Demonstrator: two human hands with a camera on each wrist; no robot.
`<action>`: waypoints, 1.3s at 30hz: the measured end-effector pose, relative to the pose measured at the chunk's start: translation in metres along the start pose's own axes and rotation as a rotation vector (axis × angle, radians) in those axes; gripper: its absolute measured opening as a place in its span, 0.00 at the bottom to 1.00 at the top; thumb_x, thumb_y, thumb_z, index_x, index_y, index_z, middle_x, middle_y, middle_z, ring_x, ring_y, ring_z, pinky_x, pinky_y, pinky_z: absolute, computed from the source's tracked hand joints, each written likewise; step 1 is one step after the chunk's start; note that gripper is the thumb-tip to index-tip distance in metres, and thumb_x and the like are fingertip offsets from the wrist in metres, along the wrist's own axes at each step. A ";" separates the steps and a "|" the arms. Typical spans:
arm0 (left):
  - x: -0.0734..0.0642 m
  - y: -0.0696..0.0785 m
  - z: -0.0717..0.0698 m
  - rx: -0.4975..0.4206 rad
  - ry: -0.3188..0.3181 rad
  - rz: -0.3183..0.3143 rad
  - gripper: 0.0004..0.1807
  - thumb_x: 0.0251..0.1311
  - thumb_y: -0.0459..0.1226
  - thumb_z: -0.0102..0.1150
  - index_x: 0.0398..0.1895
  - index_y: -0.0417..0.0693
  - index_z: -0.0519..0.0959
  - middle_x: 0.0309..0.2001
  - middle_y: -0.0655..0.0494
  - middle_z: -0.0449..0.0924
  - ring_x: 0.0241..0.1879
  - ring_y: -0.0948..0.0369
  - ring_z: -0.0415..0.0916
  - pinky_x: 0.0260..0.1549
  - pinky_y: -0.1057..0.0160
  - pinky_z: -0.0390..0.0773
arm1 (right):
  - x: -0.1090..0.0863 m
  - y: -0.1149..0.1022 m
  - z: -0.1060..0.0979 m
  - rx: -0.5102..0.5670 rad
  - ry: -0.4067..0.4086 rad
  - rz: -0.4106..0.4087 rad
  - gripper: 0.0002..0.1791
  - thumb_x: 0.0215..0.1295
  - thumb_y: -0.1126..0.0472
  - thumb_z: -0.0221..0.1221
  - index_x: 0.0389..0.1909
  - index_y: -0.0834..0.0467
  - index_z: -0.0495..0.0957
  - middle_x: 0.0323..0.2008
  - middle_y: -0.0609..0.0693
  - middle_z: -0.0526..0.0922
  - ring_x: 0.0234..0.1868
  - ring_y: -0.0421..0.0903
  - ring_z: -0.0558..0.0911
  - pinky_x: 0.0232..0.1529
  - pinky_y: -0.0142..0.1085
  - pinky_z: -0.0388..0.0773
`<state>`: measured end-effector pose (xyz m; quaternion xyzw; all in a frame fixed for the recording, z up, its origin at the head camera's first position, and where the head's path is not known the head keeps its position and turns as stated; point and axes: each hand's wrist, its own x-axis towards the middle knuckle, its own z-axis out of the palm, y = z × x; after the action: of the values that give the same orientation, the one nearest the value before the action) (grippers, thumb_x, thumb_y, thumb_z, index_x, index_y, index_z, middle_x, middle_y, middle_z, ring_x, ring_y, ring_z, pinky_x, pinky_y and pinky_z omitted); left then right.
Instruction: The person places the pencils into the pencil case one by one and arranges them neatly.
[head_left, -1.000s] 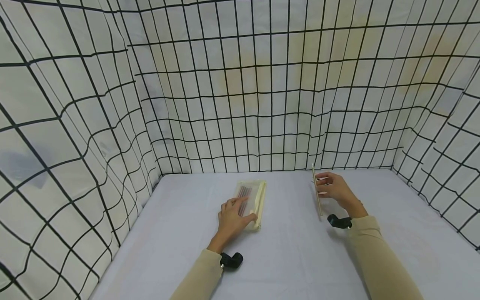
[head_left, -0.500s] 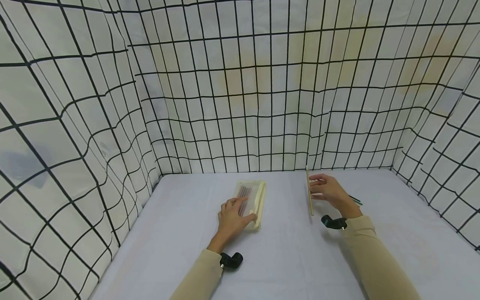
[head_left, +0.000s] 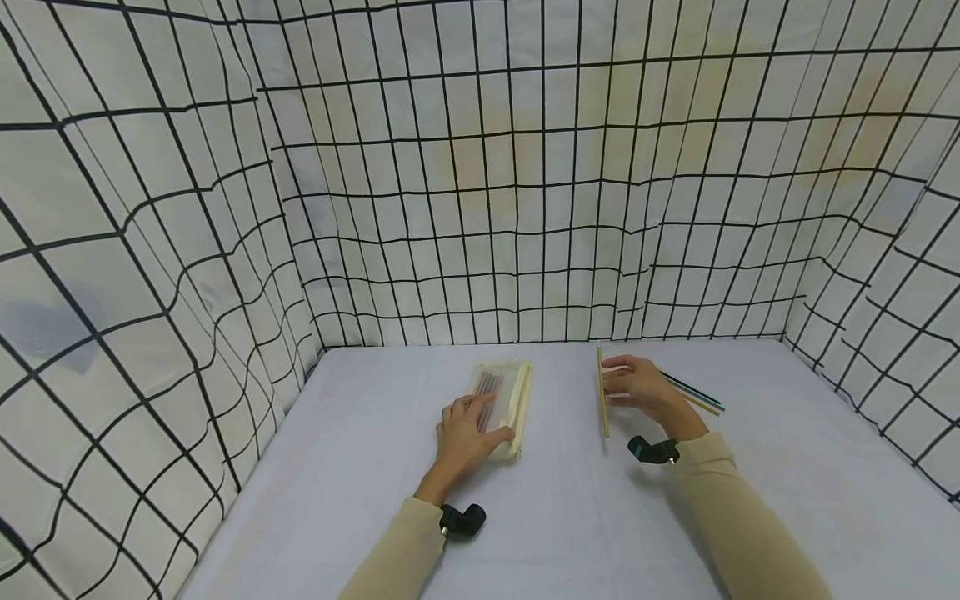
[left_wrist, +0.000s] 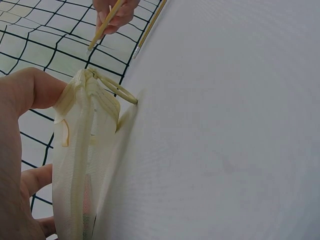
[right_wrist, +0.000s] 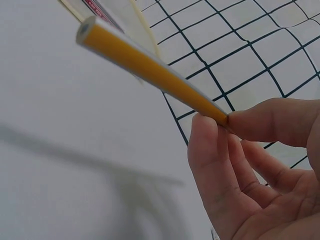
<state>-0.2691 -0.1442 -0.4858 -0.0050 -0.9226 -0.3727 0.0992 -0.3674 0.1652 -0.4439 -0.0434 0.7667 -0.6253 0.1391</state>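
Note:
A cream mesh zip pencil pouch (head_left: 516, 408) lies on the white table, several dark pencils (head_left: 489, 390) showing inside it. My left hand (head_left: 465, 429) rests on its near part, thumb and fingertips against the mesh. The zipped edge (left_wrist: 82, 165) and a cord loop (left_wrist: 122, 92) show in the left wrist view. To the right of the pouch, my right hand (head_left: 637, 387) pinches a yellow pencil (right_wrist: 145, 65) between thumb and fingers. Its flat end, with a grey core, points toward the right wrist camera, and its shadow falls on the table.
Behind the right hand, a dark pencil (head_left: 697, 390) and a yellow pencil (head_left: 703, 405) lie close together on the table (head_left: 555, 517). White walls with black netting (head_left: 555, 200) enclose the back and sides. A black wrist camera (head_left: 651, 451) sits under the right wrist.
My right hand has moved left toward the pouch with the yellow pencil, which now stands more upright in the head view. The pencils behind that hand have come into sight. The left hand has stayed put.

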 end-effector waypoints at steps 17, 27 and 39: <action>-0.001 0.001 -0.001 -0.010 -0.003 0.003 0.42 0.48 0.55 0.67 0.71 0.59 0.73 0.70 0.44 0.66 0.67 0.44 0.59 0.63 0.37 0.59 | 0.001 -0.001 0.032 0.012 -0.031 0.048 0.26 0.68 0.72 0.59 0.67 0.68 0.68 0.55 0.62 0.78 0.42 0.44 0.83 0.43 0.37 0.85; -0.001 0.001 -0.001 -0.017 -0.005 -0.005 0.42 0.48 0.55 0.67 0.71 0.59 0.73 0.70 0.44 0.66 0.68 0.44 0.59 0.64 0.37 0.59 | -0.001 -0.003 0.057 -0.005 -0.056 0.067 0.26 0.66 0.73 0.60 0.65 0.68 0.70 0.53 0.63 0.80 0.40 0.45 0.83 0.42 0.37 0.85; 0.001 -0.001 0.001 0.003 0.006 0.005 0.42 0.47 0.54 0.66 0.71 0.58 0.73 0.69 0.45 0.67 0.68 0.45 0.60 0.63 0.37 0.59 | 0.004 0.002 0.087 -0.047 -0.064 0.080 0.27 0.64 0.69 0.62 0.64 0.66 0.72 0.50 0.61 0.84 0.39 0.45 0.86 0.40 0.37 0.86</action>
<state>-0.2707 -0.1439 -0.4871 -0.0059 -0.9229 -0.3711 0.1031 -0.3477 0.0826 -0.4623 -0.0360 0.7775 -0.5993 0.1872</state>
